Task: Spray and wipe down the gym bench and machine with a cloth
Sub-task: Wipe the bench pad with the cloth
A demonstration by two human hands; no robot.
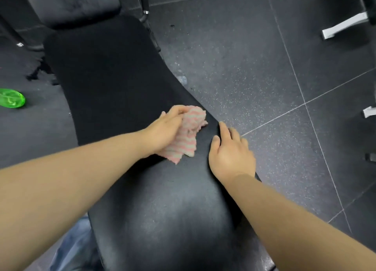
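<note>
— While looking down the length of the bench (122,77) from its near end: first thing met?
— Denim-clad leg (77,246), just left of the bench's near end, lower than the pad.
— Above the pad?
— Two bare forearms, reaching forward over the bench from its near corners, closing in toward mid-bench.
— Right hand (232,154)?
— Laid palm-down on the bench's right edge, fingers straight and loosely together, thumb resting on the pad. Holding nothing.
— Left hand (164,132)?
— Mid-bench, just left of the right hand, knuckles up, fingers curled round the cloth (189,134), pressing it onto the pad.
— Look of the cloth?
— Crumpled, striped pink and pale grey-white, bunched under the palm, loose ends spilling toward the bench's right edge. Near the right hand, not touching it.
— Bench surface?
— Black, matte, with a dull sheen toward the near end.
— Farther out?
— Left of the bench, lying on the floor: green bottle (11,98), translucent. Right of the bench: dark speckled floor tiles (244,56) with pale seams. Beyond the bench's far end: second black pad (71,3), scuffed. Far right of the bench: white machine feet (343,26).
</note>
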